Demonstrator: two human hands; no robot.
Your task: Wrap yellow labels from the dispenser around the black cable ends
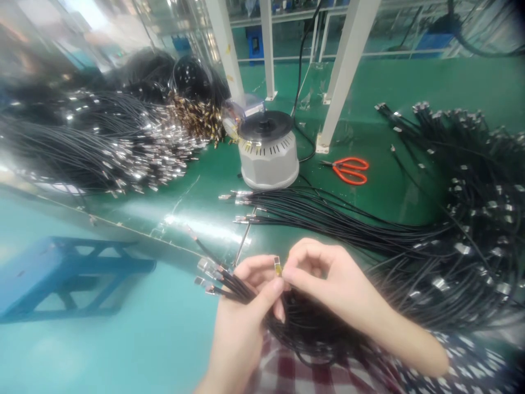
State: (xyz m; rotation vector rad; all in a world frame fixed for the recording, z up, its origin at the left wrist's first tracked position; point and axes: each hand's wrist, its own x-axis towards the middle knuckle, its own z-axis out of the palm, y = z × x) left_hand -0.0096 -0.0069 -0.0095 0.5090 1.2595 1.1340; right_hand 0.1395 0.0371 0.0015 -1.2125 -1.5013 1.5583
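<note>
— Green worktop (369, 109) runs across the view, with white frame posts (348, 60) standing at twelve o'clock; what lies on it?

— Black cables everywhere; a heap with bright metal ends (102, 148) at ten o'clock, a tangled pile (479, 180) at three o'clock, and a straighter row of cables (311, 213) across the middle; a grey round machine with a black lid (268, 150) sits just above centre, and orange-handled scissors (350, 168) lie just beside it at its three o'clock.

— And the hands?

— Both low in the view, at six o'clock, close together; the left hand (241, 323) is curled around a small bunch of cables (221, 282), whose metal-tipped ends fan out toward ten o'clock; its thumb and forefinger reach up to a small connector tip (277, 266).

— The right?

— The right hand (328, 279) has fingers bent in, thumb and forefinger pinching toward that same connector tip from the other side; so the tip sits between the fingertips of both hands, upright; whether the right fingers actually touch it I cannot tell.

— Anything beneath?

— A checked garment (287, 372) at six o'clock, and a blue stool (65, 276) on the floor at eight o'clock.
</note>
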